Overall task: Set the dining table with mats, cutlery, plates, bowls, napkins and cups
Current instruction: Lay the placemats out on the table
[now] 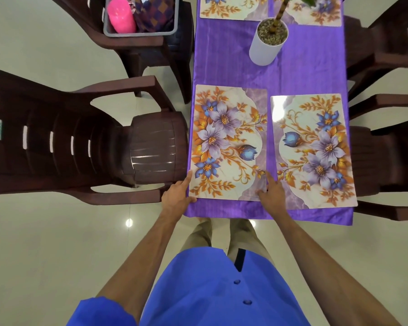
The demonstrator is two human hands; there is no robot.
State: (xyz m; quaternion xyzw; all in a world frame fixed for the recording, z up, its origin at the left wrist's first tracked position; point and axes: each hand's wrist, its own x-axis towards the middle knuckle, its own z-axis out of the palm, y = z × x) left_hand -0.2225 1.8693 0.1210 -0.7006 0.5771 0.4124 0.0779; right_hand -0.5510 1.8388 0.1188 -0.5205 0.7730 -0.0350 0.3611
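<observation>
The blue buttoned shirt point(212, 285) sat closest to the camera, and two bare arms reached out from it to the table. The near-left floral plastic place mat point(229, 142) lay flat on the shiny purple tablecloth point(311, 71), close to the near end of the table and right along its left edge. The left hand point(178, 191) held the mat's near left corner, fingers along the edge and thumb curled at the corner. The right hand point(272, 191) held the near right corner with fingers stretched out and resting on it. The mat's long side ran away from the person, up the table, and its flowers sat on the left half. It looked a little crooked next to the matching second floral mat point(313, 149) just beside it on the right. The cloth looked slippery, so a hard push might slide the mat off the left edge or bunch the cloth up. A bunched cloth could maybe tip the tall white plant pot point(267, 43) farther up. A dark brown plastic chair point(80, 142) stood just beside the left edge. On another chair sat a grey tub point(139, 31) with a pink cup point(121, 17) inside.
</observation>
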